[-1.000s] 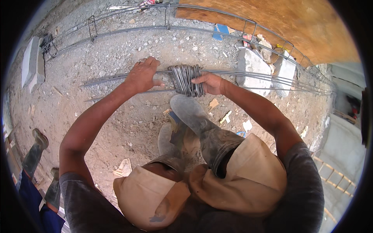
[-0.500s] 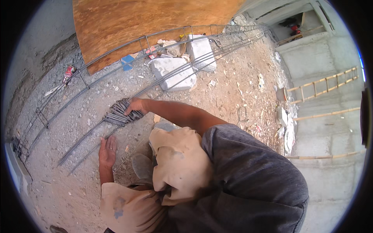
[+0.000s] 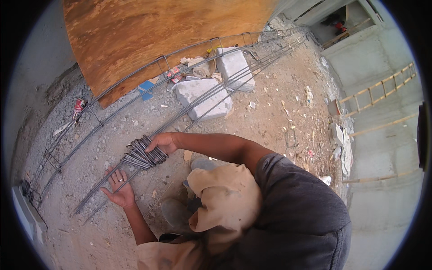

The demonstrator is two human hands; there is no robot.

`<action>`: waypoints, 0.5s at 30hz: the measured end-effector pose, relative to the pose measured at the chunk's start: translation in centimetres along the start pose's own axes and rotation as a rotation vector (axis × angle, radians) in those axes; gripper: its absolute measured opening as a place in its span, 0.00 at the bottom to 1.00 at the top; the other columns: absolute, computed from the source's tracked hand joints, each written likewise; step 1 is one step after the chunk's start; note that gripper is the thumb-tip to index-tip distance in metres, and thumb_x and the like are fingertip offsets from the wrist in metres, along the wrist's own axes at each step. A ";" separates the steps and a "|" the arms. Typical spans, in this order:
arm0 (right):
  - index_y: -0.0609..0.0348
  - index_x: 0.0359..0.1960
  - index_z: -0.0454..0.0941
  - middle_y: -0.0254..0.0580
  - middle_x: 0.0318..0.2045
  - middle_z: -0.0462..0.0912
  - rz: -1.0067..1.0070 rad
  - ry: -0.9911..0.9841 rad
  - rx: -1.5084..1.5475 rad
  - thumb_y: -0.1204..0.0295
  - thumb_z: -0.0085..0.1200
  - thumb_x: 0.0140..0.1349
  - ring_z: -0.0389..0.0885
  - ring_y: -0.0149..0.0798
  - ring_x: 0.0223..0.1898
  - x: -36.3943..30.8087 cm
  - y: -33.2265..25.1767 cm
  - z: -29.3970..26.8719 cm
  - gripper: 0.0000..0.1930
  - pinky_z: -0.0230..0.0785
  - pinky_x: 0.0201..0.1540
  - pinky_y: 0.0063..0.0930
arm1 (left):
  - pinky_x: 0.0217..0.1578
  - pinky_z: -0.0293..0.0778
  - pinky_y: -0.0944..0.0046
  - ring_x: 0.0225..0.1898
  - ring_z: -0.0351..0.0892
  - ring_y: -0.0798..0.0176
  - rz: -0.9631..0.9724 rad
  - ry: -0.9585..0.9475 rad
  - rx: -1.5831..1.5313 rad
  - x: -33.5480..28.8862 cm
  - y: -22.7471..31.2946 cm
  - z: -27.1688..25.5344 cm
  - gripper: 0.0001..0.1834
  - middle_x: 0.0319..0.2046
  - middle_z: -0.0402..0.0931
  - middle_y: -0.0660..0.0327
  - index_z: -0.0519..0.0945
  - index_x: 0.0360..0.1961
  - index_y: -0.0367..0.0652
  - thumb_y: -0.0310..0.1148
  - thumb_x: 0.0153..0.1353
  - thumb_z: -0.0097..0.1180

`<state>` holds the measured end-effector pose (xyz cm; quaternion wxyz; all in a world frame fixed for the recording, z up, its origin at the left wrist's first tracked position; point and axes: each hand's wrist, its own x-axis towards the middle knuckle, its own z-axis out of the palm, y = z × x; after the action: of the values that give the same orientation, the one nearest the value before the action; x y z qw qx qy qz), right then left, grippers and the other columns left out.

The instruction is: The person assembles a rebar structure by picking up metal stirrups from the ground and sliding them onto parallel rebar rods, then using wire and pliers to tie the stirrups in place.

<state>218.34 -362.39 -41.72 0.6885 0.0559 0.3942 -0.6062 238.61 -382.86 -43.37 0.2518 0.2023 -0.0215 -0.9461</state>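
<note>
A tight bundle of dark steel stirrups (image 3: 143,153) is threaded on several long rebars (image 3: 193,104) that slant across the ground. My right hand (image 3: 164,143) grips the upper right end of this bundle, its thumb lying over the rings. Below the bundle, my left hand (image 3: 120,191) is turned palm up with its fingers spread, a ring on one finger. It lies beside the lower ends of the bars, holding nothing; whether it touches a bar I cannot tell. The underside of the stirrups is hidden.
A tied rebar cage (image 3: 100,122) runs along the left past a leaning plywood sheet (image 3: 153,40). Two pale blocks, a near one (image 3: 202,100) and a far one (image 3: 236,67), lie by the rebars. A bamboo ladder (image 3: 382,90) leans at the right wall. Rubble and scraps litter the ground.
My left hand has moved up toward the stirrups and its fingers have spread. My right hand stays on the bundle. The whole view has shifted slightly.
</note>
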 end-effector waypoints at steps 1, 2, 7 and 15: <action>0.64 0.48 0.78 0.45 0.42 0.85 0.055 -0.064 0.040 0.74 0.55 0.61 0.84 0.42 0.43 0.4 -0.4 0.9 0.14 0.76 0.47 0.37 | 0.72 0.36 0.50 0.75 0.38 0.51 0.019 0.006 0.010 -0.4 0.6 0.8 0.48 0.73 0.43 0.52 0.47 0.72 0.39 0.59 0.63 0.51; 0.67 0.50 0.77 0.47 0.44 0.84 0.027 -0.025 0.025 0.73 0.55 0.61 0.83 0.44 0.45 -0.1 -0.6 0.9 0.16 0.73 0.54 0.40 | 0.72 0.36 0.49 0.75 0.38 0.51 0.040 0.025 0.017 -0.9 0.6 1.4 0.48 0.73 0.43 0.52 0.48 0.72 0.39 0.59 0.63 0.51; 0.67 0.53 0.73 0.45 0.47 0.82 0.037 -0.119 0.114 0.72 0.54 0.63 0.82 0.41 0.48 -5.2 -2.4 5.2 0.18 0.72 0.56 0.40 | 0.72 0.36 0.50 0.74 0.39 0.51 0.015 -0.105 0.044 -2.9 0.2 4.6 0.46 0.72 0.47 0.54 0.49 0.71 0.38 0.58 0.64 0.50; 0.67 0.44 0.78 0.46 0.35 0.85 -0.088 0.171 -0.060 0.84 0.59 0.54 0.85 0.39 0.32 -5.1 0.0 8.5 0.15 0.80 0.33 0.35 | 0.72 0.39 0.49 0.73 0.43 0.47 0.133 0.001 0.216 -5.1 -0.7 6.8 0.41 0.72 0.48 0.49 0.50 0.70 0.33 0.53 0.69 0.44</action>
<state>222.57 -363.11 -32.84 0.6264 0.0693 0.4715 -0.6168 239.65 -380.14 -35.37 0.2909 0.2269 -0.1367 -0.9194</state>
